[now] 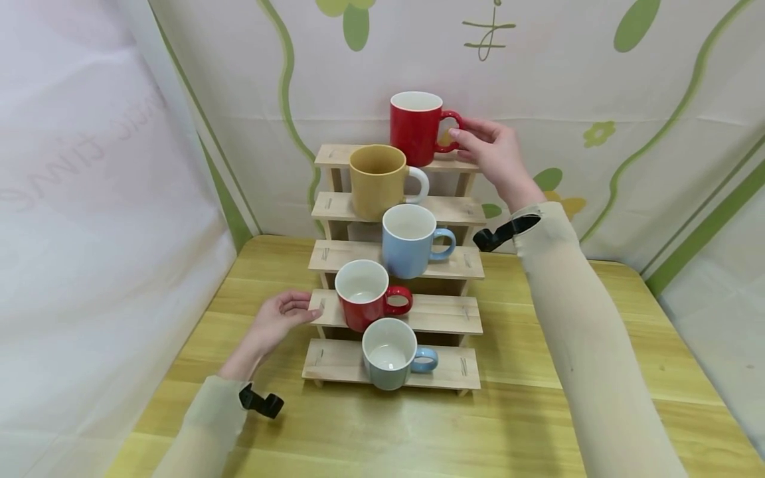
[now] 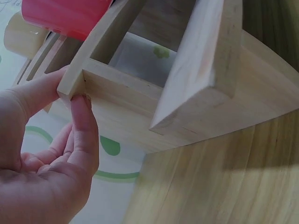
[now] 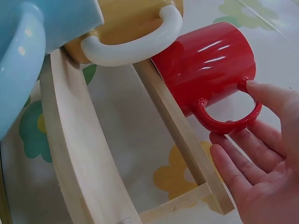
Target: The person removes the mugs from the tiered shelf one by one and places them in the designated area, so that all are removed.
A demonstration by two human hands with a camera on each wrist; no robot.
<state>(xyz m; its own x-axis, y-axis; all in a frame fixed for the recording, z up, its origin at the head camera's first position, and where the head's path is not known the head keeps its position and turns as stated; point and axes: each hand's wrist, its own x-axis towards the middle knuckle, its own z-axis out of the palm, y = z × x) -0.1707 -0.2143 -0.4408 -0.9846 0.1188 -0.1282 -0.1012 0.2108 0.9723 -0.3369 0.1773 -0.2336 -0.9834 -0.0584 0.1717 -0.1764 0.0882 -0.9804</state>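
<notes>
A tiered wooden display rack (image 1: 439, 313) stands on the table with one mug on each step. On its top step is a red mug (image 1: 412, 131), handle to the right. My right hand (image 1: 497, 154) holds that handle, thumb (image 3: 268, 95) against it and fingers beneath. Lower down, my left hand (image 1: 277, 323) pinches the left end of the second-lowest step; in the left wrist view the thumb and a finger (image 2: 85, 126) meet on its corner. Between top and bottom sit a yellow mug (image 1: 378, 186), a light blue mug (image 1: 408, 245) and a red mug with white inside (image 1: 360, 299).
A grey-green mug (image 1: 388, 362) with a blue handle sits on the lowest step. Behind the rack hangs a white cloth (image 1: 532, 73) with green and yellow plant prints, with more cloth at both sides. The wooden table (image 1: 370, 438) extends around the rack.
</notes>
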